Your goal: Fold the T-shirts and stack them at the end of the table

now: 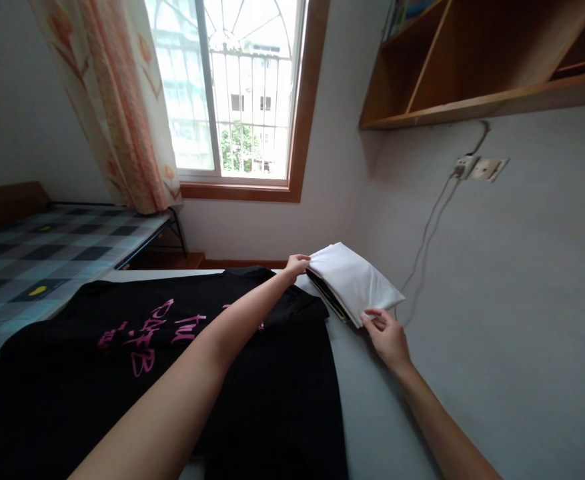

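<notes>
A folded white cloth lies on top of darker folded layers at the far right of the white table, close to the wall. My left hand pinches its left corner. At the near corner, my right hand grips the edge between thumb and fingers. A black shirt with pink lettering is spread out flat over the table, and my left forearm passes above it, hiding part of the print.
To the left stands a bed with a checked cover. Behind are a curtain and a barred window. A wooden shelf hangs at upper right, above a socket with a cable running down behind the cloth.
</notes>
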Demonstrator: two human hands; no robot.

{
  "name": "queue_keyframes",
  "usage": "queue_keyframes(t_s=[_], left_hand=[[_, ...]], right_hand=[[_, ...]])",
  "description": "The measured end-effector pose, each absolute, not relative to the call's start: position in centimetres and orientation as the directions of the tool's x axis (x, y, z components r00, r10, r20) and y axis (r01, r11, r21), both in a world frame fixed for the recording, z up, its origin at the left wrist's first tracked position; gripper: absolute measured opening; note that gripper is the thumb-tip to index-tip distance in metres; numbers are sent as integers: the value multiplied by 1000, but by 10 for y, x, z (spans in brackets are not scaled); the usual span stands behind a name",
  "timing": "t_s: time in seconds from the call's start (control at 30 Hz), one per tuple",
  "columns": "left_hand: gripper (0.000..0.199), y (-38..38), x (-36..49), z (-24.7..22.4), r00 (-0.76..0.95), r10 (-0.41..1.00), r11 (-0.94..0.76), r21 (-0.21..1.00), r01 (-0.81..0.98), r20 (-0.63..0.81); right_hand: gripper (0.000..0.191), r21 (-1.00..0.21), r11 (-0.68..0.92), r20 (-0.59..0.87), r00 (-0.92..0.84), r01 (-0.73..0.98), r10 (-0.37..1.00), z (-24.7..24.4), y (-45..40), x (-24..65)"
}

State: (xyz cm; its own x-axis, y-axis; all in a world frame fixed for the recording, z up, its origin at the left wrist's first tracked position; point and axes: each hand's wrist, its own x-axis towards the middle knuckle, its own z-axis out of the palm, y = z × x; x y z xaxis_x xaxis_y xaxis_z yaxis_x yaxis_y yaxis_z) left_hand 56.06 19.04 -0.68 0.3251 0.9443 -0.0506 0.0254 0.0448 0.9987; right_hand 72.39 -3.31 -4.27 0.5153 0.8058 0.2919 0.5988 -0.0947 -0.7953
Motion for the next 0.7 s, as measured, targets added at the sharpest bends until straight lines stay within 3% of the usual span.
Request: queue_keyframes(t_s=[0.23, 0.3, 0.4, 0.57, 0.7], left_hand=[[21, 159, 475, -21, 370, 919, -230, 946, 229, 134], [22, 153, 437, -26, 429, 871, -415, 827, 380, 240], [23, 148, 375, -31, 467, 830, -536, 667, 518, 305], [33, 123, 272, -26, 435, 861, -508, 470, 722, 263], [50, 90, 199, -16, 217, 956, -253, 184, 950, 197]], right_hand=[[31, -745, -160, 292, 532, 647, 795, -36, -31, 722], [25, -684, -222, 305, 548, 695, 779, -31, -30, 719], [23, -588, -222, 386, 511, 778, 768, -22, -27, 702], [28, -517, 78, 427, 178, 853, 887, -16, -23, 642], [35, -417, 287, 437, -86, 863, 895, -22, -16, 588]])
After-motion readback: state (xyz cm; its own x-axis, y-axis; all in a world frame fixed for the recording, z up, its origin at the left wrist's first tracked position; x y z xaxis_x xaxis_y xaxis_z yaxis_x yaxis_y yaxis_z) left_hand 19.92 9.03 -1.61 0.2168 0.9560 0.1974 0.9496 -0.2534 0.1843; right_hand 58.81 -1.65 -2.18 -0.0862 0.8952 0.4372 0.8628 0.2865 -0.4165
